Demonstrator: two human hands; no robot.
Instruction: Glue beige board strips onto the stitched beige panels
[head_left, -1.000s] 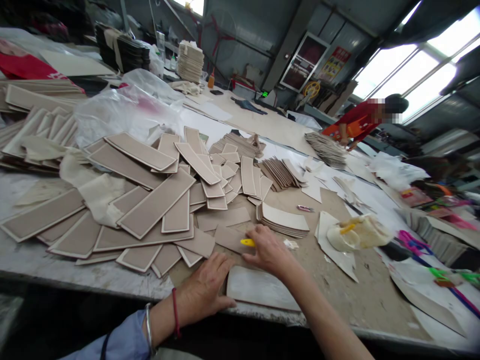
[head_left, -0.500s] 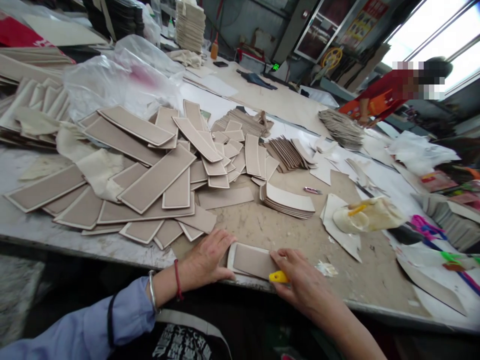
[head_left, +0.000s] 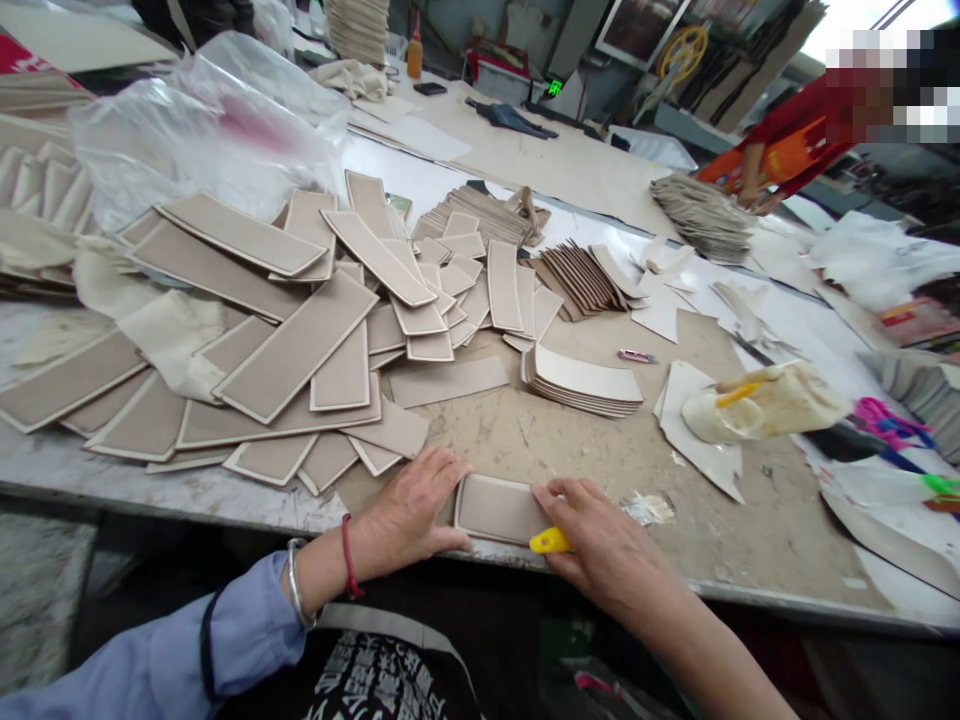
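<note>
A beige panel with a pale border (head_left: pixel 499 508) lies flat at the table's front edge between my hands. My left hand (head_left: pixel 412 505) rests at its left end, thumb and fingers spread apart around the corner. At the right end is my right hand (head_left: pixel 592 530), its fingertips on the panel, closed round a tool with a yellow handle (head_left: pixel 551 541); the rest of the tool is hidden under the hand. Behind, a heap of similar panels (head_left: pixel 300 345) spreads to the left, and a curved stack of pale pieces (head_left: pixel 583 380) sits beyond the right hand.
A glue-smeared pot (head_left: pixel 724 415) with a yellow handle lies on a pale scrap at the right. A small cutter (head_left: pixel 637 356) is behind the stack. Plastic bags (head_left: pixel 202 140) lie back left. A person in red (head_left: pixel 795 150) stands at the far right beside piled pieces (head_left: pixel 701 215).
The upper panel between my hands now lines up with the pale-bordered piece beneath, where it was offset before. My right hand has shifted slightly. The view has tilted down a little.
</note>
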